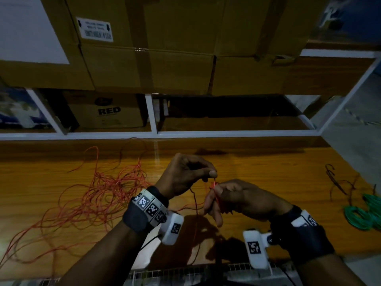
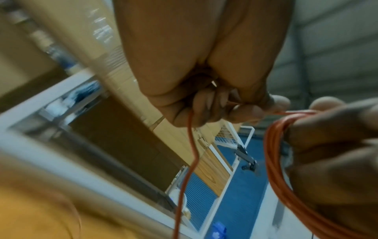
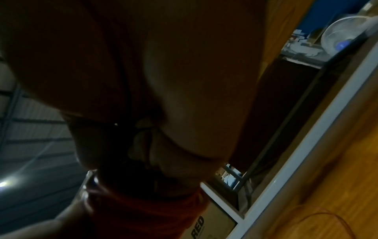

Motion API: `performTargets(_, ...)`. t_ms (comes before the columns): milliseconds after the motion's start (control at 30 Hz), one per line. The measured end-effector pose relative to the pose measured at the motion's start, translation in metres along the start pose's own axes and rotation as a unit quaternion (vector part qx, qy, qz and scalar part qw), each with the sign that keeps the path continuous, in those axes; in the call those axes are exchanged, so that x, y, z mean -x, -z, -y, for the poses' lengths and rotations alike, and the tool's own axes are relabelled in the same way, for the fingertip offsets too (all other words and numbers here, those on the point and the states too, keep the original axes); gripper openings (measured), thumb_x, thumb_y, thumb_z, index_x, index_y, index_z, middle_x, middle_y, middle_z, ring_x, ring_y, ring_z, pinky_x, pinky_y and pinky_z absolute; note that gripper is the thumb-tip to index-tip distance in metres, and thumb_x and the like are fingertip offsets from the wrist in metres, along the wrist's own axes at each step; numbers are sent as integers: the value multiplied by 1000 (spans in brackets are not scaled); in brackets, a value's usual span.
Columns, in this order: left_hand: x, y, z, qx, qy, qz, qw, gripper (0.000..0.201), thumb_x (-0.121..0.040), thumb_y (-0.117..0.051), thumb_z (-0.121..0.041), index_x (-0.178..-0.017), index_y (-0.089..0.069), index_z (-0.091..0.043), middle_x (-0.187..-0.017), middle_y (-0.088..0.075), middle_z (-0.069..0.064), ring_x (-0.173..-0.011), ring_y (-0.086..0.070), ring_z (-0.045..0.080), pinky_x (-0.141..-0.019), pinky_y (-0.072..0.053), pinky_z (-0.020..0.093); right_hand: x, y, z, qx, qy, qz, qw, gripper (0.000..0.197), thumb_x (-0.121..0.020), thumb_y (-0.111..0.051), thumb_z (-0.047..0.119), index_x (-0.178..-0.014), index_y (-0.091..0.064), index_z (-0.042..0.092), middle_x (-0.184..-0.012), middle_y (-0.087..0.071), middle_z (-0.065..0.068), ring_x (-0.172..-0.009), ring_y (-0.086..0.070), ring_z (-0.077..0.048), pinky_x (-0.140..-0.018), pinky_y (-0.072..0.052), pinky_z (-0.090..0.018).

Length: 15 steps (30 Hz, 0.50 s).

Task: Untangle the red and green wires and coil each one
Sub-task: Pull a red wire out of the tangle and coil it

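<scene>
A loose tangle of red wire (image 1: pixel 107 190) sprawls over the left of the wooden table (image 1: pixel 257 162). My left hand (image 1: pixel 191 174) is raised over the table's middle and pinches a strand of the red wire (image 2: pixel 190 145), which hangs down from its fingers. Just right of it, my right hand (image 1: pixel 233 199) grips a small coil of red wire (image 2: pixel 274 153) looped round its fingers. In the right wrist view the coil (image 3: pixel 155 208) shows dark red below the hand. The green wire (image 1: pixel 365 213) lies coiled at the table's right edge.
Cardboard boxes (image 1: pixel 165 48) are stacked on a white-framed shelf (image 1: pixel 152 133) behind the table. A box marked RED (image 1: pixel 107 112) sits in a lower compartment. A dark thin wire (image 1: pixel 338 182) lies near the green coil. A white wire grid (image 1: pixel 185 271) runs along the table's near edge.
</scene>
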State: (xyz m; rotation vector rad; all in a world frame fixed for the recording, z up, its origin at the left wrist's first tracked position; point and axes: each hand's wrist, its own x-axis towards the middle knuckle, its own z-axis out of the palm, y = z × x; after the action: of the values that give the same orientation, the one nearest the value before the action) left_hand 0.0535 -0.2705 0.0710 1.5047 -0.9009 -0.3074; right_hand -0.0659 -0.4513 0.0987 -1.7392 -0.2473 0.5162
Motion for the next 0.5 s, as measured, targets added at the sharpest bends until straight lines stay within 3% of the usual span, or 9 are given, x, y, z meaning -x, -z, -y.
performTargets(100, 2, -6, 0, 40, 5, 2, 999, 8, -85, -76, 0, -85, -78, -7, -80, -76, -1, -69, -65, 11, -62, -49, 20, -3, 1, 1, 28, 10, 31, 999, 46, -111, -34, 29, -114, -69, -1, -86, -72, -11, -69, -41, -43, -66, -37, -33)
performTargets(233, 2, -7, -3, 63, -6, -23, 998, 6, -86, -74, -1, -86, -78, -6, -76, -74, 2, -65, -63, 11, -57, -47, 19, -5, -2, 4, -27, 51, 45, 997, 48, -106, -43, 43, -110, -71, 3, -86, -72, -13, -77, -54, -46, -73, -41, -50)
performTargets(300, 1, -7, -5, 92, 5, -61, 994, 13, -88, -72, -13, -88, -76, -1, -73, -70, 14, -59, -60, 27, -51, -46, 33, -8, -6, 7, -122, 93, 22, 988, 44, -101, -52, 49, -102, -72, 10, -87, -72, -14, -93, -63, -47, -82, -47, -48)
performTargets(333, 2, -10, -5, 112, 15, -73, 991, 22, -89, -70, -20, -88, -75, 2, -71, -67, 21, -57, -58, 32, -50, -45, 38, -10, -8, 8, -174, 117, 10, 978, 39, -100, -53, 47, -100, -71, 12, -87, -73, -14, -100, -64, -47, -87, -50, -43)
performTargets(400, 4, -18, -6, 162, 39, -81, 983, 24, -92, -67, -24, -85, -70, -2, -60, -64, 11, -50, -58, 21, -49, -44, 28, -14, -9, 11, -273, 167, -18, 947, 34, -101, -51, 41, -98, -68, 12, -85, -72, -11, -102, -68, -33, -94, -53, -37)
performTargets(433, 5, -23, -5, 175, 48, -79, 980, 19, -94, -69, -23, -81, -70, -9, -57, -59, 3, -47, -51, 16, -47, -38, 23, -16, -9, 13, -317, 188, -38, 929, 33, -101, -49, 39, -99, -66, 11, -86, -71, -10, -103, -68, -28, -96, -53, -36)
performTargets(500, 7, -32, 2, 175, 64, -70, 980, 24, -96, -69, -28, -74, -68, -19, -56, -45, 1, -49, -32, 15, -47, -26, 23, -20, -6, 17, -386, 217, -98, 891, 33, -101, -43, 35, -99, -63, 9, -90, -71, -11, -111, -68, -26, -97, -55, -35)
